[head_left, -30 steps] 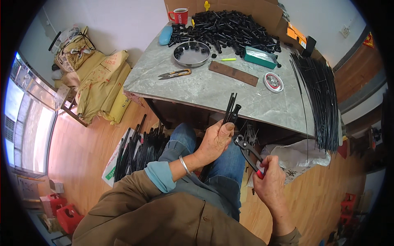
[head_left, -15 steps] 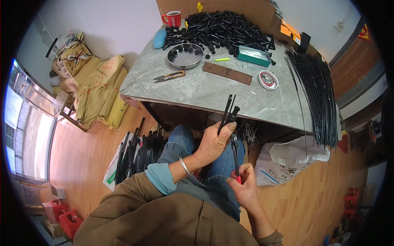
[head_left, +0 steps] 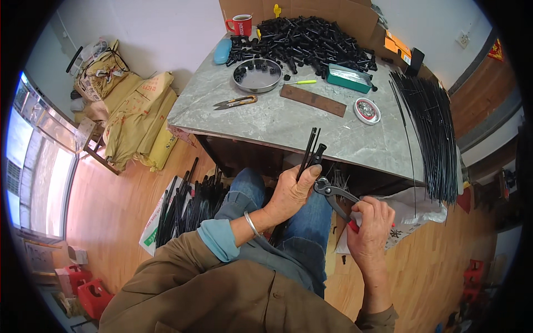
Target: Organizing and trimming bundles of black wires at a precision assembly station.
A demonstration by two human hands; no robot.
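Note:
My left hand (head_left: 288,194) grips a small bundle of thin black rods (head_left: 308,151) that stick up past the table's front edge. My right hand (head_left: 371,225) holds red-handled pliers (head_left: 333,194), whose dark jaws sit right by my left thumb at the base of the rods. Both hands are over my lap, just in front of the grey stone table (head_left: 277,119).
On the table lie a heap of black tubes (head_left: 311,39), a round metal pan (head_left: 256,75), snips (head_left: 236,102), a brown strip (head_left: 312,100), a green tin (head_left: 348,77), a small dish (head_left: 366,110) and long black wires (head_left: 430,127). More black rods (head_left: 186,205) lie on the floor at left.
My right hand has brought the pliers up from lower right toward my left hand, so the jaws now sit at the rods. The left hand has stayed nearly still.

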